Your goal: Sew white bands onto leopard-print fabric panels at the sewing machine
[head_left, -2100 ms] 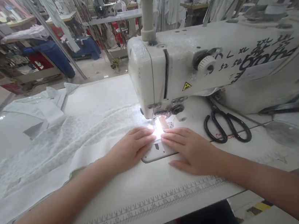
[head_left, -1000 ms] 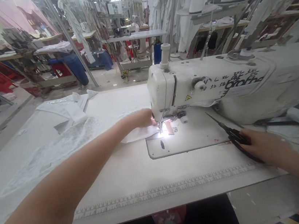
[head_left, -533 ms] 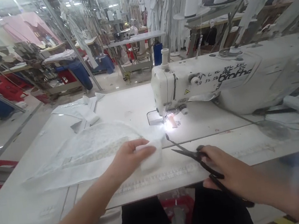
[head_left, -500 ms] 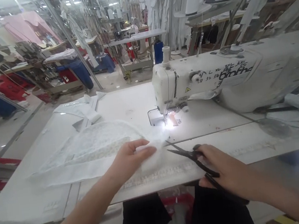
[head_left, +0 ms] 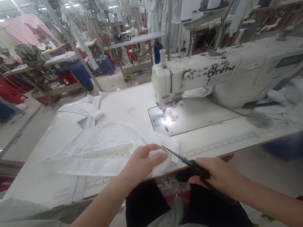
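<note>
A thin white patterned fabric piece lies spread over the sewing table, its right end near the table's front edge. My left hand pinches that end between thumb and fingers. My right hand is wrapped round the black handles of a pair of scissors. The blades look closed or nearly so, and their tips lie at the fabric beside my left fingers. Behind both hands stands a white sewing machine, its lamp lighting the needle area.
Another folded white fabric piece rests at the table's far left. Crumpled white cloth lies by the machine's right end. A ruler strip runs along the front edge. Thread cones stand above the machine.
Both hands have come closer to the table's front edge, drawing the fabric's end along. The scissor blades, spread apart before, have come together at the fabric.
</note>
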A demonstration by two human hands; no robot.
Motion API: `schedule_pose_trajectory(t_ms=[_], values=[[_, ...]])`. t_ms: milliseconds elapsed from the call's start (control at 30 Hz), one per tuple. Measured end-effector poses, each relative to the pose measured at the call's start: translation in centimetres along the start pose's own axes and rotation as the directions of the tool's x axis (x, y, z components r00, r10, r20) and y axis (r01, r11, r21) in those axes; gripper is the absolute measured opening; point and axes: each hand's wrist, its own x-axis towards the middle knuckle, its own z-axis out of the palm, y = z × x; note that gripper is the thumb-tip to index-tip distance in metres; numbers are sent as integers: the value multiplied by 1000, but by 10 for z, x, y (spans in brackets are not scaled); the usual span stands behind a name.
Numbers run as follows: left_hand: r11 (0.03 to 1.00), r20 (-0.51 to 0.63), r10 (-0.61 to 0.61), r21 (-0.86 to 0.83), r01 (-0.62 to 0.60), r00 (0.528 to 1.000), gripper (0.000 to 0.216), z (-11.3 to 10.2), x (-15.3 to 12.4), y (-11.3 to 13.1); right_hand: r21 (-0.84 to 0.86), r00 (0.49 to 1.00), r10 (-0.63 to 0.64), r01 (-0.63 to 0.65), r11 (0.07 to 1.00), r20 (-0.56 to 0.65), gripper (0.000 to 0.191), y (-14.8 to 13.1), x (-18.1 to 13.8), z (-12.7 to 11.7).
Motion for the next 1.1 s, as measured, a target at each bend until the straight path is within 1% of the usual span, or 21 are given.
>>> schedule_pose_trajectory(t_ms=[67,133,167,200,233,300,367,467,567,633,733,867,933,967,1033,1100], values=[[993,8,122,-7,-122,993,31,3,6,-3,28,999,38,-37,999,-26,31,6,-7,-3],[963,-14,268,23,-268,963,26,5,12,-6,-9,995,58,-59,998,-85,33,10,-13,-10],[947,-17,316,55,-315,948,21,6,14,-7,-39,993,53,-57,998,-108,34,12,-15,-13],[936,-12,341,97,-338,940,17,7,15,-9,-72,991,38,-48,996,-130,35,13,-16,-16],[931,-2,340,141,-336,940,15,8,17,-11,-103,988,19,-34,994,-150,36,14,-17,-18],[934,3,298,206,-292,955,15,8,19,-15,-136,982,-21,-5,991,-187,36,16,-16,-19],[944,-18,259,217,-249,966,17,8,20,-18,-110,975,-56,33,993,-216,33,17,-12,-18],[963,-15,213,170,-208,977,19,11,21,-16,51,965,-102,117,992,-243,28,11,0,-13],[977,50,160,134,-165,986,17,16,19,-5,220,955,-168,223,950,-246,20,-4,16,-7],[978,75,143,141,-152,987,18,18,17,0,287,947,-190,263,921,-257,16,-13,26,-3],[972,76,171,152,-181,982,21,19,15,0,376,945,-153,260,890,-290,15,-20,34,3],[950,64,253,171,-260,965,22,19,15,-12,503,947,-64,225,835,-316,8,-16,32,4],[949,42,265,166,-268,963,21,20,15,-15,476,961,-66,192,858,-268,9,-11,26,-2],[955,41,254,145,-257,966,21,20,15,-15,419,969,-76,171,892,-235,12,-8,22,-6],[970,62,221,86,-226,973,22,18,14,-15,230,979,-93,135,964,-184,24,0,14,-16],[975,86,213,52,-218,973,22,16,12,-15,41,985,-96,103,994,-146,36,9,5,-25]])
